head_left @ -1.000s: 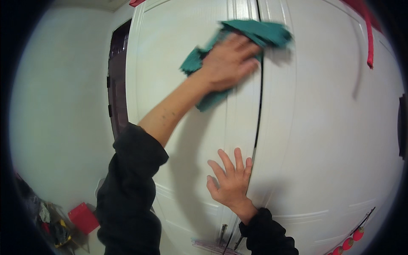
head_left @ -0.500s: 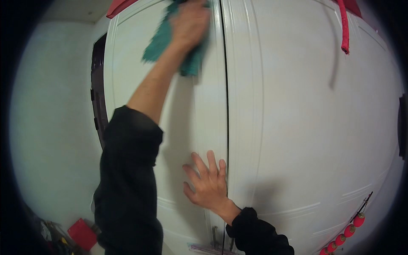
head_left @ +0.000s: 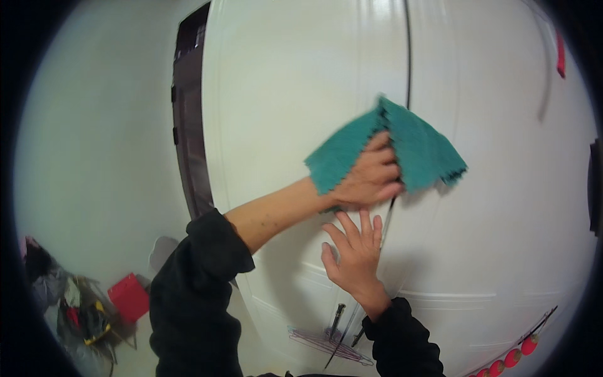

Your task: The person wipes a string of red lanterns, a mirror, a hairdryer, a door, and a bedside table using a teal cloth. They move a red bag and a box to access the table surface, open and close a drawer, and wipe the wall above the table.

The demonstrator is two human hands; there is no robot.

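Hands, two. Left hand: fingers partly bent, closed on a cloth; back of the hand to the viewer. Right hand: empty, fingers spread wide, just below the left and over the white doors by the seam; contact with the surface cannot be told.

Green cloth, one: zigzag-edged, folded about the left hand, a flap on either side, lying across the seam at mid-height.

White doors, two, meeting at one dark seam. Dark handles, two, low, either side of the seam. Hangers, pinkish, thin, bunched near the handles; number unclear.

Black sleeves, two, the left pushed up the forearm.

Red strap, one, upper right. Red ornaments, strung at lower right, four showing. Red box-like item, one, lower left. Dark door, one, left.
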